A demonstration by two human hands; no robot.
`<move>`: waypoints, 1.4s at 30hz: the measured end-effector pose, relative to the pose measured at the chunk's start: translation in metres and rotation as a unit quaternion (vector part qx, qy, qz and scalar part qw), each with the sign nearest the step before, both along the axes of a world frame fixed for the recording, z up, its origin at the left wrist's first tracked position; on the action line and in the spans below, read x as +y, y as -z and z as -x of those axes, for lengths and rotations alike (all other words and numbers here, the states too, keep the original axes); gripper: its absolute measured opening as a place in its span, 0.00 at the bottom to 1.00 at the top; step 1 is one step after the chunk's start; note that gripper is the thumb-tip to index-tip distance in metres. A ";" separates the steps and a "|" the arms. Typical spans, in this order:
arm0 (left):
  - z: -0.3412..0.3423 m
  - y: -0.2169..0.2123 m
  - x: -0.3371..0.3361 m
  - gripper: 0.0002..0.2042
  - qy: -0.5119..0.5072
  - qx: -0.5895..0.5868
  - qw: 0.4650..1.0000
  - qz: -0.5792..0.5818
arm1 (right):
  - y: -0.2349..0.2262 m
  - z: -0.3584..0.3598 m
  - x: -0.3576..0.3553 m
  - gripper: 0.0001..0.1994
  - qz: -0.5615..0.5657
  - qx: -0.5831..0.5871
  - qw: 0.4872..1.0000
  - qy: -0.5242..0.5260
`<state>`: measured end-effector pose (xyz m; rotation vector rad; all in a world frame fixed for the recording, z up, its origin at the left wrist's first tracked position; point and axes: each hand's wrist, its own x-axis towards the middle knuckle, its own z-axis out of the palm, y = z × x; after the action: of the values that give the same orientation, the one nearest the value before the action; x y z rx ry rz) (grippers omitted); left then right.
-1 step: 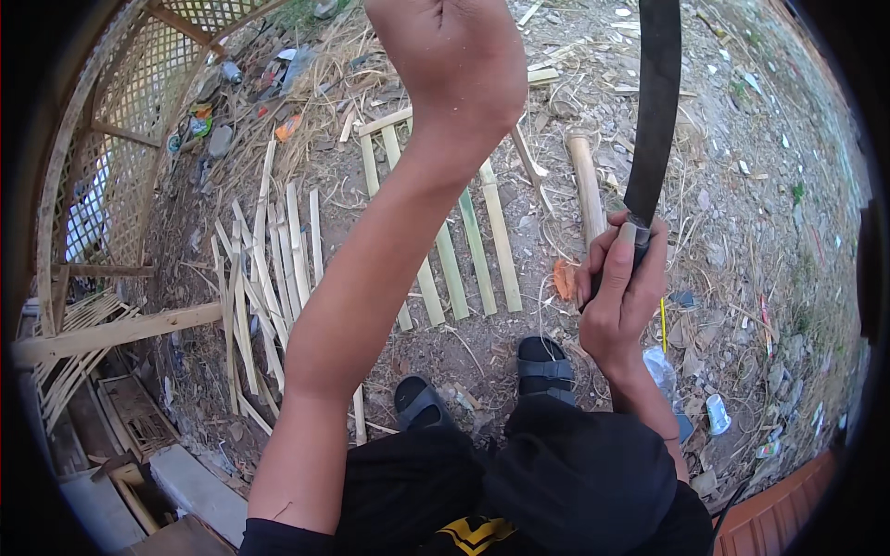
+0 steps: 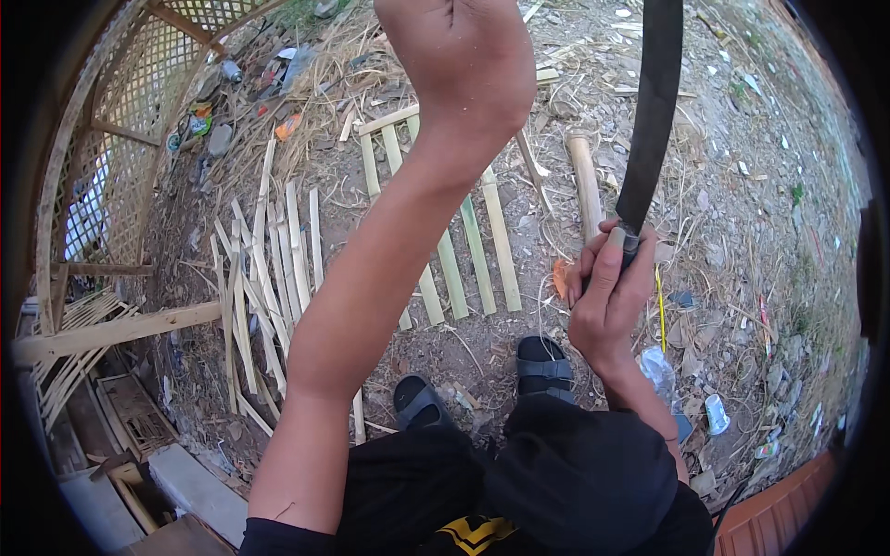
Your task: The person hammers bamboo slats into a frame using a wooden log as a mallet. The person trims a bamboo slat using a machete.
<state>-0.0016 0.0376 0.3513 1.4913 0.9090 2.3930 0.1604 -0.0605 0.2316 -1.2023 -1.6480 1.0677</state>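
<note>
My right hand (image 2: 610,295) is closed round the dark handle of a machete (image 2: 654,111), its thumb along the handle near the blade. The long dark blade points up and runs out past the top edge. Reaching across to the top middle, my left hand (image 2: 468,56) shows only its wrist and heel; the fingers are cut off by the frame, so what they hold cannot be seen. Beneath the left forearm, several flat bamboo slats (image 2: 501,246) lie side by side on the ground, joined at the far end by a crosspiece (image 2: 389,119).
Several thin bamboo strips (image 2: 292,246) are piled at the left beside a wooden beam (image 2: 120,335). A lattice panel (image 2: 130,120) stands far left. Behind my right hand lies a wooden pole (image 2: 584,181). Litter, including a white cup (image 2: 717,414), dots the ground. My sandalled feet are below.
My left forearm and hand have shifted slightly right. My right hand has moved a little left and down, and the machete's handle end has come with it, tilting the blade slightly more.
</note>
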 end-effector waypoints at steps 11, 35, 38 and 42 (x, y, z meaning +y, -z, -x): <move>-0.013 0.006 0.016 0.25 0.051 -0.040 0.998 -0.009 | -0.008 -0.009 0.015 0.12 0.052 0.018 0.998 0.009; -0.030 0.012 0.010 0.23 -0.005 -0.018 0.999 0.043 | 0.066 -0.010 0.022 0.11 -0.031 -0.184 0.982 -0.030; -0.029 0.012 0.020 0.23 -0.002 -0.043 0.999 0.015 | 0.040 -0.006 0.019 0.12 0.221 0.027 0.974 -0.042; -0.025 0.010 0.021 0.24 -0.004 -0.014 1.000 0.008 | -0.003 -0.007 0.024 0.11 0.229 0.189 0.955 -0.014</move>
<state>0.0236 0.0582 0.3410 1.4466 0.9282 2.4008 0.1678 -0.0362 0.2347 -1.1642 -1.1557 1.6465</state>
